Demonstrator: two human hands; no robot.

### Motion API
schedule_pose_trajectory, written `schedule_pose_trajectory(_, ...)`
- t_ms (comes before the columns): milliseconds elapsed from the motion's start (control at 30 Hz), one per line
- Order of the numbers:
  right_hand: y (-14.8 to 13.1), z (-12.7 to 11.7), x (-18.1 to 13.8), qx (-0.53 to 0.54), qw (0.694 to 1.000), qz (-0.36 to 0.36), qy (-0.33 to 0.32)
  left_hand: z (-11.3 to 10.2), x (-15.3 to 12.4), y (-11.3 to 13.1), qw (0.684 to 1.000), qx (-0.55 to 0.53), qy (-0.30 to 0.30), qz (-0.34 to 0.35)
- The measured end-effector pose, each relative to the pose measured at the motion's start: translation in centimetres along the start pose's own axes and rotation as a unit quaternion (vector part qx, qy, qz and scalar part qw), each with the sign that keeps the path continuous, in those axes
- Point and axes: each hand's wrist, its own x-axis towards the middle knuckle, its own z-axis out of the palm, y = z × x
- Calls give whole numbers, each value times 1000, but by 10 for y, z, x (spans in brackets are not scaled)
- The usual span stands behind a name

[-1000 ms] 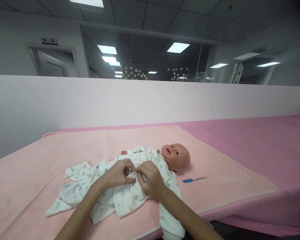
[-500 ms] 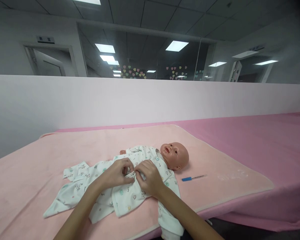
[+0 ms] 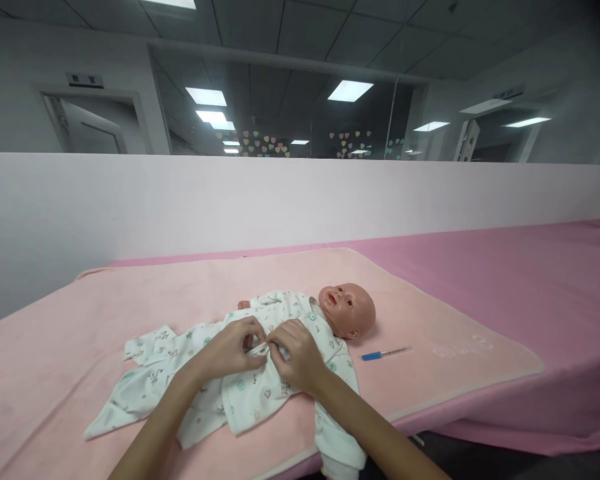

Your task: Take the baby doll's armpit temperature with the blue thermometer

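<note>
A baby doll (image 3: 349, 309) lies on its back, head to the right, dressed in a white printed baby jacket (image 3: 253, 399) and matching trousers (image 3: 145, 381). Over the doll's belly, my left hand (image 3: 236, 345) pinches the front edge of the jacket between thumb and fingers. Close against it, my right hand (image 3: 296, 357) pinches the same edge, the fingertips of both hands nearly touching. Whatever fastening lies between the fingertips is hidden. Higher on the jacket's front, near the doll's neck, a green button (image 3: 312, 317) shows.
A thermometer with a blue end (image 3: 373, 356) lies right of the doll on the peach blanket (image 3: 455, 373). Beneath that is a pink sheet (image 3: 520, 280), its front edge dropping off at lower right. A white partition (image 3: 300, 200) stands behind.
The view has shifted very slightly. Both hands keep their pinch on the jacket edge at nearly the same spot, and the doll and thermometer lie as before.
</note>
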Motion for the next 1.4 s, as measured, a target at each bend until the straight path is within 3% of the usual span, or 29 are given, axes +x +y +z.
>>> schedule_pose_trajectory(1033,-1,-2,-1,19,1000,15,-17,-4,2,-6,991,-121,-49,-24)
schedule_pose_trajectory(1400,-2,-2,1,9,1000,22,-7,-15,-1,-6,983,-161,-85,-39)
